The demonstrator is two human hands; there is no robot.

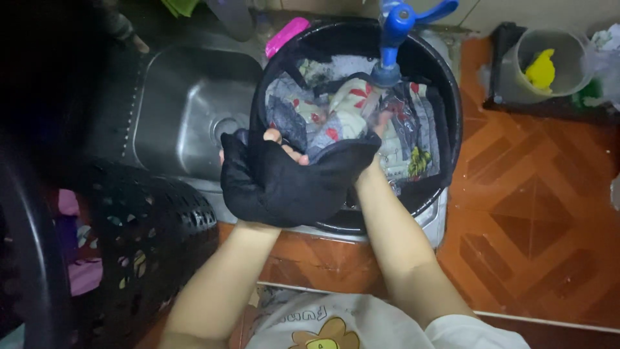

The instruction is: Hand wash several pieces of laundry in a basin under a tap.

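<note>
Both hands at frame centre, gripping a black garment (290, 184) over the near rim of a black basin (452, 123): left hand (274, 145) closed on its left edge, right hand (378, 139) clutching its right. Patterned laundry (342, 113) inside the basin, under a blue tap (397, 32). Steel sink (181, 110) at upper left, black perforated basket (148, 239) at lower left.

No packages, labels, signs or screens visible.

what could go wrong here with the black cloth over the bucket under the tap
1. The black cloth hangs past the black bucket rim, so it may drip onto the orange tiled floor.
2. The blue tap runs into a bucket already packed with patterned clothes; it could overflow.
</note>
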